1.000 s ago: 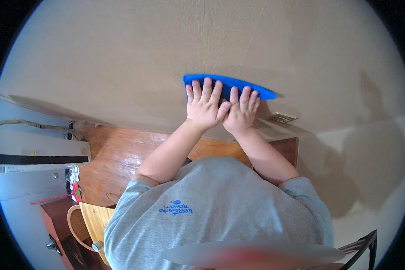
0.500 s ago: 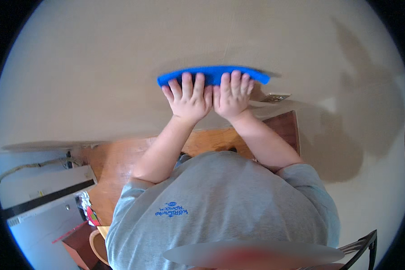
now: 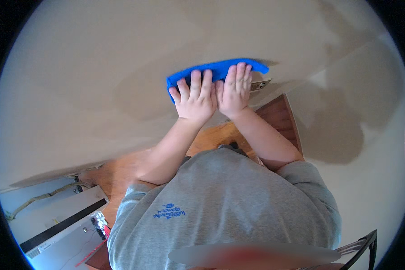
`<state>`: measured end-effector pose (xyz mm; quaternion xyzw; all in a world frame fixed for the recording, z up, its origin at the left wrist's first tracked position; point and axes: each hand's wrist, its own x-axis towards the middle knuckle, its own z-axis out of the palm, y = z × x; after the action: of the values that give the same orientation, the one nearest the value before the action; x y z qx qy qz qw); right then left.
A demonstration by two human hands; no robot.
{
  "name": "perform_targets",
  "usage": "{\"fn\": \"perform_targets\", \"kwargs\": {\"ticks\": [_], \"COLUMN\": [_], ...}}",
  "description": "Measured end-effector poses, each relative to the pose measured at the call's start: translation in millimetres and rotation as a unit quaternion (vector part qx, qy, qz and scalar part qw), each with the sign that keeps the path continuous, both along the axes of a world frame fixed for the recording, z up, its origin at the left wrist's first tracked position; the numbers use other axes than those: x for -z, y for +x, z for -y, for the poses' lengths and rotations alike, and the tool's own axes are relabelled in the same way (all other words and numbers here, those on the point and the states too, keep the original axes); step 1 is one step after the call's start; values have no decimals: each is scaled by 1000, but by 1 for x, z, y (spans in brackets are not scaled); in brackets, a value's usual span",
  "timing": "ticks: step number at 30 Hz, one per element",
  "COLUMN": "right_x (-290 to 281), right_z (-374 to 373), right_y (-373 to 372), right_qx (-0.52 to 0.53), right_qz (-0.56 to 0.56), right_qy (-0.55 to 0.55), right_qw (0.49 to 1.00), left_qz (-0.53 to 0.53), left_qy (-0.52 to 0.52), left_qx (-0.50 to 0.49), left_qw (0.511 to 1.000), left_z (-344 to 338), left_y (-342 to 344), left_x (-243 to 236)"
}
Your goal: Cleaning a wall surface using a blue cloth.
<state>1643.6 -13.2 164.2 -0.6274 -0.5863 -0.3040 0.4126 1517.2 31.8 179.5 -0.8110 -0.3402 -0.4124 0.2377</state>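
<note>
A blue cloth (image 3: 220,68) lies stretched against the beige wall (image 3: 121,58), its right end curling slightly downward. My left hand (image 3: 195,101) presses flat on its left part, fingers stretched and spread. Beside it, my right hand (image 3: 234,94) rests flat on the right part, with its fingers straight and close together. The two thumbs nearly meet at the middle. Part of the cloth is hidden beneath the hands.
A wall outlet plate (image 3: 261,84) sits just right of my right hand. Below it stands a dark brown wooden panel (image 3: 281,119) near the wall corner. Wood floor (image 3: 216,135) shows underneath. At the lower left is a white appliance-like box (image 3: 72,220) with a black stripe.
The cloth and both hands now sit slightly higher and tilt up toward the right. The view has turned a little, so the wall's lower edge slants more.
</note>
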Motion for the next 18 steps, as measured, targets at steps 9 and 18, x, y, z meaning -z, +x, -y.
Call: {"fn": "perform_targets", "kwargs": {"ticks": [9, 18], "right_x": [-8, -39], "right_z": [29, 32], "right_y": [24, 82], "right_qx": [-94, -115], "right_qz": [-88, -45], "right_qy": [-50, -10], "right_qw": [990, 992], "left_qz": [-40, -41], "left_qy": [-74, -35], "left_qx": [-5, -35], "left_qw": [996, 998], "left_z": [15, 25], "left_y": [32, 83], "left_x": [31, -11]}}
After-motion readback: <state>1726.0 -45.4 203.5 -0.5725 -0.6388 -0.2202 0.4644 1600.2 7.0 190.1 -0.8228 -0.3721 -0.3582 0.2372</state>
